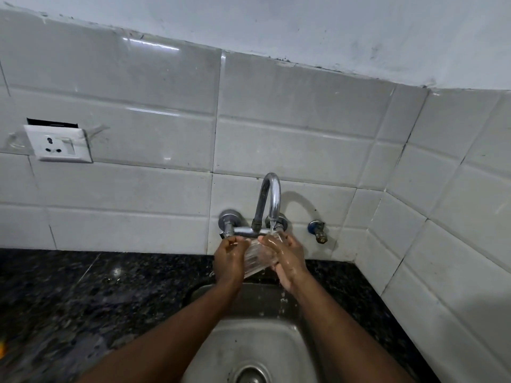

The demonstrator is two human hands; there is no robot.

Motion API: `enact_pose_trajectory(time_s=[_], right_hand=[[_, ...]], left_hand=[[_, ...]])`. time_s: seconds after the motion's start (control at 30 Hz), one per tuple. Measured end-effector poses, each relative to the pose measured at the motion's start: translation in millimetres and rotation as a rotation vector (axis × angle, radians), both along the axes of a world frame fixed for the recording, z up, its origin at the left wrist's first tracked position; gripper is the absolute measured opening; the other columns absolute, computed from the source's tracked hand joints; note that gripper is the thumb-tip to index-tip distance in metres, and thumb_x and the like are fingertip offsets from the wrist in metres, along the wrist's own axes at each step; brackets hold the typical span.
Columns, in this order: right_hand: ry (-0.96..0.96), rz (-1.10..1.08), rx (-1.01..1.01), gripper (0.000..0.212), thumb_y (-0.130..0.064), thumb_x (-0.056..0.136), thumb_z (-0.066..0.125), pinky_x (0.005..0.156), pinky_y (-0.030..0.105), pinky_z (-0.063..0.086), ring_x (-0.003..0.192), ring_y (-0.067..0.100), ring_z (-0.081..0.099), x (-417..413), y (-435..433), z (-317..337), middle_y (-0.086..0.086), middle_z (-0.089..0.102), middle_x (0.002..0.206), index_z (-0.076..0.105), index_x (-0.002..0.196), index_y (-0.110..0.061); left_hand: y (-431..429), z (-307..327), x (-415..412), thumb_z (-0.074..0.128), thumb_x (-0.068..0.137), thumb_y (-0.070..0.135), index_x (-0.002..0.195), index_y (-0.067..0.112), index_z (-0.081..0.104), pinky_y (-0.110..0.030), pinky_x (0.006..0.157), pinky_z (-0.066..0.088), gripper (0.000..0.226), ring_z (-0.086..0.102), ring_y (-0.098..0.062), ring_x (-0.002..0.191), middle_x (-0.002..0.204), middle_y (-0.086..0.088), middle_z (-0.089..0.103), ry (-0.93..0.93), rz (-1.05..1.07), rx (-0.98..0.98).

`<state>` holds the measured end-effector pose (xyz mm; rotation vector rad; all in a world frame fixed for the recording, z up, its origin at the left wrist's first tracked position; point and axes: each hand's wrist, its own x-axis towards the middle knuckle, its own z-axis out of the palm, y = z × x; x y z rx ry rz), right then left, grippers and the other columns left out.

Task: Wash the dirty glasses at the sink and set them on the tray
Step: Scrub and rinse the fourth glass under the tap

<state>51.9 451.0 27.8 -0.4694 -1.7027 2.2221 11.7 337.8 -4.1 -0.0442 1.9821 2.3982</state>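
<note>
steel sink (221, 344) nearest, drain at bottom | clear ribbed glass (260, 257) tilted above basin, between both palms | left hand (229, 261) and right hand (287, 258) fingers curled, clamped on its sides | tap (272, 197) running onto rim end, behind

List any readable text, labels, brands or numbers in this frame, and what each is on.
None readable.
Wall socket: no visible marking.
Faucet: no brand visible.
Glass held between left hand and right hand: clear, ribbed, no print.
</note>
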Motion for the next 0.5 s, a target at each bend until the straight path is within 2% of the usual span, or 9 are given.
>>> enact_pose_trajectory(time_s=[0.07,0.13,0.17,0.2,0.27,0.33,0.4,0.47,0.5], right_hand=[[-0.038,-0.039,0.312,0.037,-0.034,0.073,0.083,0.081,0.038,0.058,0.087,0.018,0.07,-3.9,-1.7,-6.3,0.005,0.072,0.101,0.062,0.101,-0.021],[-0.064,-0.074,0.661,0.061,-0.065,0.062,0.079,0.083,0.036,0.058,0.092,0.014,0.069,-5.9,-2.5,-10.4,-0.001,0.071,0.103,0.062,0.105,-0.024],[-0.062,-0.065,0.758,0.067,-0.069,0.061,0.077,0.084,0.035,0.057,0.095,0.013,0.068,-5.7,0.3,-10.9,-0.004,0.07,0.105,0.061,0.107,-0.024],[-0.02,-0.024,0.837,0.065,-0.067,0.063,0.077,0.084,0.032,0.056,0.098,0.011,0.066,-5.2,5.0,-10.9,-0.007,0.068,0.108,0.06,0.11,-0.026],[0.053,0.155,1.073,0.059,-0.059,0.067,0.08,0.092,0.031,0.052,0.109,0.008,0.059,-2.2,14.0,-3.4,-0.011,0.061,0.119,0.058,0.115,-0.033],[0.012,0.36,1.435,0.073,-0.058,0.065,0.082,0.101,0.036,0.044,0.121,0.011,0.049,-1.9,18.9,1.9,-0.01,0.054,0.134,0.052,0.128,-0.037],[-0.037,0.419,1.75,0.081,-0.048,0.065,0.083,0.098,0.037,0.047,0.119,0.015,0.052,-3.7,14.4,1.0,-0.007,0.057,0.133,0.046,0.135,-0.031],[-0.045,0.377,1.82,0.067,-0.039,0.07,0.079,0.087,0.034,0.053,0.108,0.019,0.061,-6.8,11.6,5.9,-0.003,0.064,0.12,0.049,0.129,-0.026],[-0.096,0.391,1.728,0.064,-0.034,0.071,0.079,0.083,0.033,0.054,0.102,0.02,0.063,-6.7,12.8,10.8,-0.003,0.065,0.114,0.051,0.127,-0.024]], left_hand=[[-2.4,2.7,-3.5,0.062,0.094,0.02,0.083,0.009,0.067,-0.028,0.062,0.056,0.017,0.068,-0.031,0.08,0.083,-0.01,0.07,-0.024,0.042,-0.103],[-3.9,5.9,-13.7,0.059,0.09,0.032,0.083,0.006,0.067,-0.033,0.056,0.057,0.028,0.07,-0.032,0.075,0.085,-0.015,0.071,-0.216,0.025,-0.153],[-6.0,9.3,-17.7,0.059,0.086,0.041,0.087,0.006,0.068,-0.036,0.056,0.059,0.036,0.071,-0.034,0.075,0.087,-0.016,0.072,-0.287,0.007,-0.168],[-8.1,11.0,-23.1,0.058,0.083,0.048,0.091,0.005,0.069,-0.039,0.058,0.06,0.045,0.072,-0.035,0.075,0.088,-0.016,0.072,-0.312,-0.008,-0.172],[-11.5,15.2,-30.5,0.059,0.088,0.046,0.096,0.003,0.07,-0.039,0.064,0.059,0.045,0.07,-0.032,0.079,0.091,-0.014,0.072,-0.259,-0.032,-0.292],[-13.0,18.4,-31.7,0.057,0.091,0.039,0.1,0.003,0.07,-0.034,0.067,0.049,0.039,0.066,-0.03,0.085,0.098,-0.013,0.071,-0.187,-0.012,-0.511],[-10.4,17.8,-29.9,0.056,0.091,0.035,0.102,0.005,0.069,-0.031,0.062,0.044,0.035,0.065,-0.029,0.086,0.1,-0.013,0.071,-0.147,-0.032,-0.621],[-9.6,22.2,-19.0,0.055,0.096,0.033,0.097,0.01,0.067,-0.032,0.063,0.051,0.026,0.067,-0.026,0.082,0.094,-0.009,0.071,0.009,-0.091,-0.628],[-11.2,20.2,-16.9,0.055,0.099,0.034,0.096,0.014,0.065,-0.033,0.068,0.056,0.022,0.068,-0.022,0.081,0.093,-0.006,0.071,0.138,-0.132,-0.58]])
